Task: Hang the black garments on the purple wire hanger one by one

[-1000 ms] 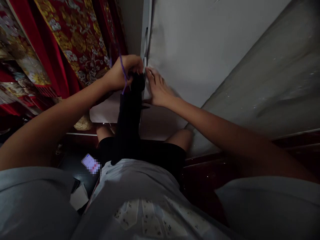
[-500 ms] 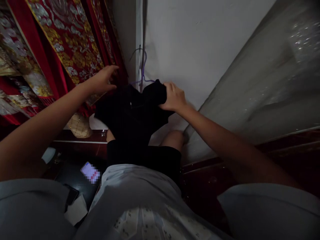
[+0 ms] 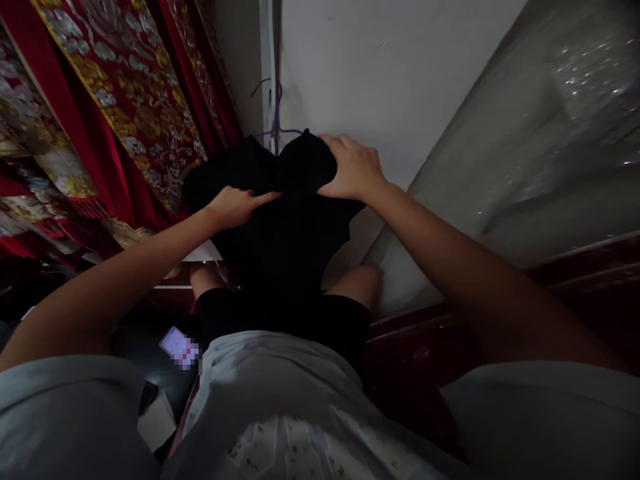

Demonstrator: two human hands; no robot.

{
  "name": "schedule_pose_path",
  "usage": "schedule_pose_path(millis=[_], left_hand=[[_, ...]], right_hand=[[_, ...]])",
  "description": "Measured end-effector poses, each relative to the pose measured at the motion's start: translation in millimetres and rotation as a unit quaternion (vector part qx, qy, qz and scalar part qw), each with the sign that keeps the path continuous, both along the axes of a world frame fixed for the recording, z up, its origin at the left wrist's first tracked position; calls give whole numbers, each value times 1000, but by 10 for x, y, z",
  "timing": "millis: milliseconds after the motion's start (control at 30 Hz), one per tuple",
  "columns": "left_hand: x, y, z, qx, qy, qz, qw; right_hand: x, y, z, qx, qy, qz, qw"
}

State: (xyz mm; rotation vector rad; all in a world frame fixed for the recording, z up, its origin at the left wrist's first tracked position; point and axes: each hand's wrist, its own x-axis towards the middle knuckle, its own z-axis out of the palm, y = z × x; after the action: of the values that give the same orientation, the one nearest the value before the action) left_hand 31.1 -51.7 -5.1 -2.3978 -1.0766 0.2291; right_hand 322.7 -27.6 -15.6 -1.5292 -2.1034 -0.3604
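A black top [image 3: 285,227] hangs on a thin purple hanger [image 3: 278,121], its lower part reaching down to my lap. My right hand [image 3: 353,167] grips the top's right shoulder, with the thumb in front and the fingers behind. On the upper front of the top lies my left hand [image 3: 236,205]. Its index finger stretches right toward the neckline, while the other fingers curl against the fabric. The left thumb is hidden. Dark cloth makes folds and seams hard to make out.
Red cloth with gold and silver embroidery [image 3: 130,87] hangs at the left. Behind the hanger stands a pale panel [image 3: 390,73]; shiny plastic sheeting [image 3: 530,160] covers the right side. A lit phone [image 3: 179,347] lies on a dark surface at lower left, near a white piece [image 3: 157,421].
My left hand has moved right and down onto the front of the top. The top and its hanger have risen slightly in view, with my right hand still on the shoulder.
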Motion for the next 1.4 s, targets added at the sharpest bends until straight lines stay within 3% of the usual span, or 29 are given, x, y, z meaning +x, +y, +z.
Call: schedule_pose_path(millis=[100, 267, 433, 567, 733, 900, 1033, 1133, 1233, 1300, 1400], left_hand=[[82, -61, -118, -4, -2, 22, 1000], [111, -142, -206, -36, 22, -33, 999], [172, -55, -357, -61, 30, 49, 996], [301, 42, -488, -68, -6, 61, 996], [447, 77, -616, -113, -5, 131, 985], [377, -51, -679, -140, -15, 26, 990], [269, -171, -708, -145, -36, 12, 989], [221, -208, -713, -160, -61, 22, 985], [199, -216, -708, -160, -81, 26, 984], [190, -220, -712, -155, -83, 32, 984], [176, -229, -737, -148, -88, 39, 984]], right_hand=[[86, -17, -74, -8, -14, 4, 1000], [144, 45, -228, -18, 4, 3, 1000], [153, 124, -299, -12, 14, 15, 1000], [175, 151, -307, -1, 19, 21, 1000], [165, 144, -325, -8, 18, 23, 1000], [178, 110, -391, 30, 17, 34, 999], [50, -9, -513, 94, -3, 72, 993], [-205, -163, -706, 16, -101, 147, 984], [-489, -350, -955, -129, -237, 229, 935], [-625, -457, -1087, -162, -252, 235, 925], [-725, -543, -1158, -168, -216, 207, 939]])
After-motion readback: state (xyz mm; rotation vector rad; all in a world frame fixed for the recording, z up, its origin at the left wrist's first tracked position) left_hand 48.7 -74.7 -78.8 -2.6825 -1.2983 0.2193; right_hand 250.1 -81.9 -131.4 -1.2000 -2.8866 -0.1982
